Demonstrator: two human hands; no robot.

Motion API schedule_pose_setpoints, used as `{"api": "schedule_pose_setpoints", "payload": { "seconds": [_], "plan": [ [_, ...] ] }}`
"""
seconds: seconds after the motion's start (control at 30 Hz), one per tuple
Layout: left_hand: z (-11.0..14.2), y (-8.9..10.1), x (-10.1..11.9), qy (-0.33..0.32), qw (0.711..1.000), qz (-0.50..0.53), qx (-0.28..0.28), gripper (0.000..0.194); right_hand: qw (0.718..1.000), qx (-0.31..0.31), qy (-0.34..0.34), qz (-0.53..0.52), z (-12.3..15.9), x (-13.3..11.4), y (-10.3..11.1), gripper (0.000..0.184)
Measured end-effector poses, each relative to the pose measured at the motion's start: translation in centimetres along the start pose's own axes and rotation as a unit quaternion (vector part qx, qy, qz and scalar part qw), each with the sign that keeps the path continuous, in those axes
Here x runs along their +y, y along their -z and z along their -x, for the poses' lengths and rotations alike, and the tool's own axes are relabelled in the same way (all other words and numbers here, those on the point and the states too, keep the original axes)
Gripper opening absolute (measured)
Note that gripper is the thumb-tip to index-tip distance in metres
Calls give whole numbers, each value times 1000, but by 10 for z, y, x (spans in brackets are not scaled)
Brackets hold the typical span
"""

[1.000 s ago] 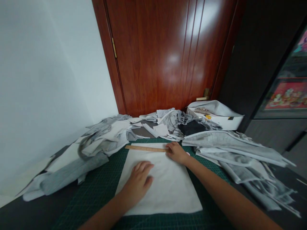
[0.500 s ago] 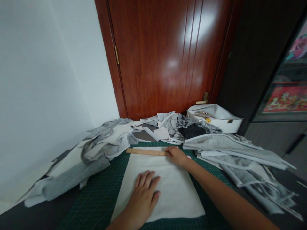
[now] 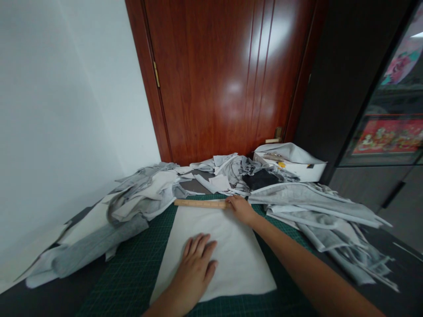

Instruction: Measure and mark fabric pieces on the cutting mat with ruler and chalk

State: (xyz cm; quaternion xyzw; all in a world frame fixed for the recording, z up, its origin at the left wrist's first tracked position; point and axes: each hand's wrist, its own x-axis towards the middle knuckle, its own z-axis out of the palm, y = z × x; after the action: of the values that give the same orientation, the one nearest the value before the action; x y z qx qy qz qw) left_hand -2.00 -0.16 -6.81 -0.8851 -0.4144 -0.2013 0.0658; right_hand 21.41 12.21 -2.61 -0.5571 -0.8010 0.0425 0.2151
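Observation:
A piece of white fabric (image 3: pixel 231 255) lies flat on a green cutting mat (image 3: pixel 132 264). Across its far edge rests a wooden ruler (image 3: pixel 201 203). My right hand (image 3: pixel 241 209) is closed on the ruler's right end, with the fingertips partly hidden. Nearer to me, my left hand (image 3: pixel 194 268) lies flat on the fabric, its fingers stretched out and the thumb apart.
Heaps of grey and white cloth lie on the left (image 3: pixel 142 193) and on the right (image 3: pixel 317 207). Smaller scraps (image 3: pixel 220 182) sit behind the mat. A white box (image 3: pixel 304 169) stands at the back right, before a wooden door (image 3: pixel 211 79).
The ruler has moved away from me to the fabric's far edge, straighter than before, with my right hand on it. My left hand stays flat on the fabric. The view has shifted slightly.

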Motion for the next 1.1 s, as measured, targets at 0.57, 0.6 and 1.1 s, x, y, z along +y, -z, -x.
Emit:
{"api": "schedule_pose_setpoints", "payload": {
  "seconds": [0.57, 0.6, 1.1],
  "plan": [
    [-18, 49, -45, 210, 945, 246, -46, 24, 977, -94, 2, -193, 117, -24, 18, 20],
    [-17, 48, -47, 220, 940, 255, -65, 24, 974, -105, 2, -201, 119, -23, 20, 19],
    [-12, 62, -46, 162, 939, 266, -149, 16, 944, -202, -13, -261, 134, -32, 36, 12]
  ]
}}
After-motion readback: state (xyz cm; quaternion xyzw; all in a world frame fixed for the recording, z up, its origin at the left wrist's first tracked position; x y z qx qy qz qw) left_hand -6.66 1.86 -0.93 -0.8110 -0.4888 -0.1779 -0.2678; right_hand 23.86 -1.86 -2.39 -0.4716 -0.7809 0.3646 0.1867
